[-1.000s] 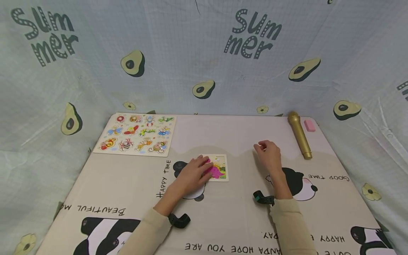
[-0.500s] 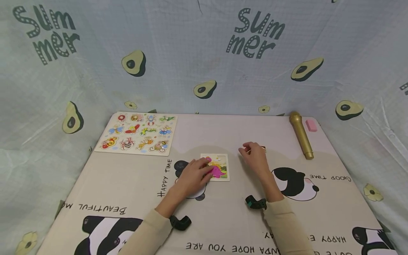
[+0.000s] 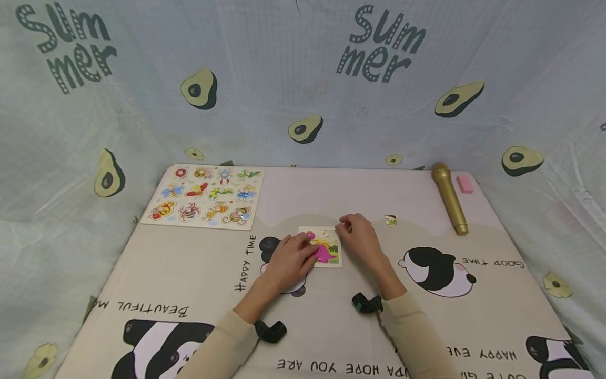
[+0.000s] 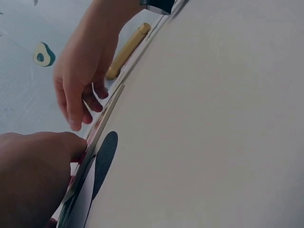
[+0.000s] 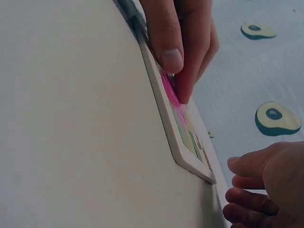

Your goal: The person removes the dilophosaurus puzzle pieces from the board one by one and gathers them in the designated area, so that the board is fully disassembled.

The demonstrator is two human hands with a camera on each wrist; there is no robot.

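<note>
A small framed jigsaw puzzle [image 3: 326, 253] with a pink dinosaur picture lies at the middle of the table. My left hand [image 3: 291, 261] rests over its left side, fingertips on the picture; the right wrist view shows its thumb and fingers on the pink part [image 5: 169, 91]. Beside the puzzle's upper right corner hovers my right hand [image 3: 361, 238], its fingers loosely bent and nothing visible between them. In the left wrist view this right hand [image 4: 88, 71] hangs just above the far end of the frame. A small puzzle piece [image 3: 390, 220] lies to its right.
At the back left is a large board [image 3: 203, 197] with bug pictures. A gold microphone [image 3: 450, 199] and a pink eraser-like block [image 3: 465, 184] lie at the back right. The cloth-covered table [image 3: 303, 195] ends at a hanging avocado-print sheet [image 3: 255, 68].
My right hand has moved left, from above the small loose piece to the puzzle's upper right corner, leaving that piece uncovered on the table. The left hand stays on the puzzle.
</note>
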